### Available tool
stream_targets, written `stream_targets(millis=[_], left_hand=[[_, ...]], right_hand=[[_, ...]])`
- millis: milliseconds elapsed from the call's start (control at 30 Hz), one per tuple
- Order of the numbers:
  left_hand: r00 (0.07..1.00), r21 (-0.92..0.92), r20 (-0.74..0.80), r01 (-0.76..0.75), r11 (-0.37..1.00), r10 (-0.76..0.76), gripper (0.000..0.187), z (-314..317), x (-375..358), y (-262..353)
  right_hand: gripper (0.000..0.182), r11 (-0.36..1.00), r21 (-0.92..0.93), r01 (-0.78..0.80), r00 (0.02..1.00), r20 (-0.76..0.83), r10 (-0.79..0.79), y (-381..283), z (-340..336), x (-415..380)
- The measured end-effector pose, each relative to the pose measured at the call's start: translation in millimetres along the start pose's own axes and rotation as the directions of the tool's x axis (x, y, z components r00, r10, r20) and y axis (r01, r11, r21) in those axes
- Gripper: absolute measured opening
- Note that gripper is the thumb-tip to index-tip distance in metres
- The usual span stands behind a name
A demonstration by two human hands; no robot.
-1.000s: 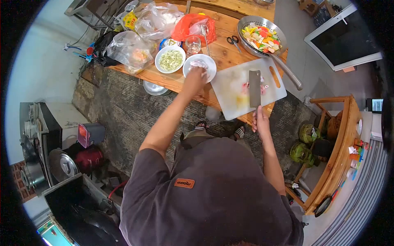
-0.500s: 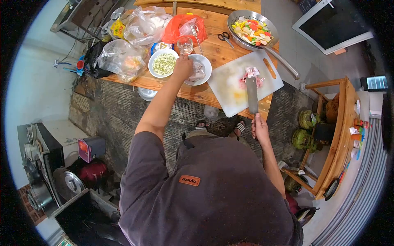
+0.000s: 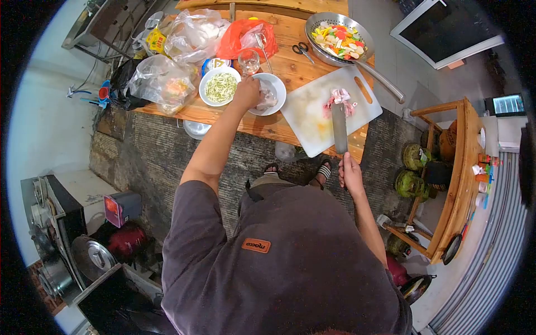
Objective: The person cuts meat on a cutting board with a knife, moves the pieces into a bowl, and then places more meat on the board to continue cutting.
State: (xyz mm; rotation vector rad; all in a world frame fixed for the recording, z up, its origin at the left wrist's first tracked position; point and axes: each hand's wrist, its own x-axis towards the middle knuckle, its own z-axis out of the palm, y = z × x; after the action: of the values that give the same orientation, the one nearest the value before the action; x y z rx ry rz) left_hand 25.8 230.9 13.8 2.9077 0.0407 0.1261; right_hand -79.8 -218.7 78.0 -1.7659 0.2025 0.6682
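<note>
My right hand (image 3: 350,172) is wrapped round the handle of a cleaver (image 3: 339,128). The broad blade lies over the white cutting board (image 3: 304,106), its far end at a small heap of cut pale-pink meat (image 3: 340,99). My left hand (image 3: 249,92) is over the left rim of a white bowl (image 3: 282,100) with pale meat pieces (image 3: 269,96) in it. Its fingers point down and are mostly hidden, so their grip does not show. Close on the left stands another white bowl (image 3: 202,92) of green-and-white shreds (image 3: 220,87).
Behind the bowls are a clear glass (image 3: 249,60), a red plastic bag (image 3: 237,42) and clear bags (image 3: 167,86). Scissors (image 3: 303,51) lie near a perforated steel pan (image 3: 365,39) of cut vegetables. Right of the table stands a wooden shelf (image 3: 466,167).
The view has shifted slightly. My left hand has moved a little further over the meat bowl. My right hand still holds the cleaver in nearly the same place over the board.
</note>
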Motion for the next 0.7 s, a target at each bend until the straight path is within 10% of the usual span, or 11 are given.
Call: stream_targets(millis=[167,233,700], left_hand=[[0.989,-0.307,0.003,0.142,0.941,-0.148,0.043,-17.3,2.5,2.7],[0.955,-0.565,0.005,0.246,0.787,-0.295,0.045,-27.6,-4.0,15.2],[0.935,-0.837,0.103,0.266,0.478,-0.339,0.042,-10.6,-49.8,114.3]], right_hand=[[0.051,0.997,-0.070,-0.012,0.999,-0.033,0.009,2.0,-0.1,4.8],[0.058,0.891,-0.453,0.046,0.986,-0.123,-0.113,-7.1,4.3,9.2],[0.066,0.790,-0.611,0.058,0.979,-0.121,-0.166,-19.0,4.7,58.8]])
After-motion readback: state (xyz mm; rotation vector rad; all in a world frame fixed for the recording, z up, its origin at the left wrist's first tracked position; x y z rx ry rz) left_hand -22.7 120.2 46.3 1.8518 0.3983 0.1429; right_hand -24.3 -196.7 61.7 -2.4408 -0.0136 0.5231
